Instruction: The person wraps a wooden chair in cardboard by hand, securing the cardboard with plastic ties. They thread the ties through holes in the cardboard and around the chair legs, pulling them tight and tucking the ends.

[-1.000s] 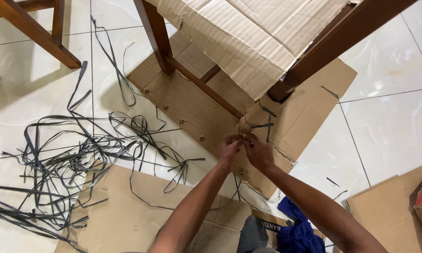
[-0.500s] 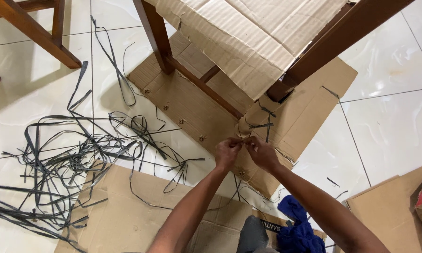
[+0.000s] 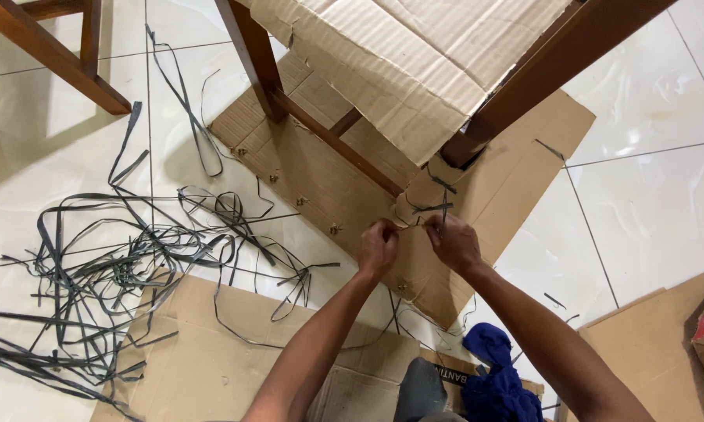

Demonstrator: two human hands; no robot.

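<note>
My left hand (image 3: 378, 246) and my right hand (image 3: 452, 241) are close together at the foot of a dark wooden leg (image 3: 559, 62) that is wrapped in brown cardboard (image 3: 416, 191). Both hands are closed, each pinching an end of a thin dark plastic strap (image 3: 434, 208) that runs around the cardboard wrap. The strap's part inside my fingers is hidden. A large corrugated cardboard sheet (image 3: 399, 62) covers the wooden frame above, and a wooden crossbar (image 3: 332, 141) runs from another leg (image 3: 250, 55) toward my hands.
A flat cardboard sheet (image 3: 516, 180) lies on the white tiled floor under the frame. A tangle of dark straps (image 3: 125, 266) spreads at left. More cardboard (image 3: 196, 359) lies near me, a blue cloth (image 3: 493, 379) at bottom, another wooden leg (image 3: 51, 55) top left.
My hands have shifted slightly and drawn a little apart on the strap at the wrapped leg; everything else is unchanged.
</note>
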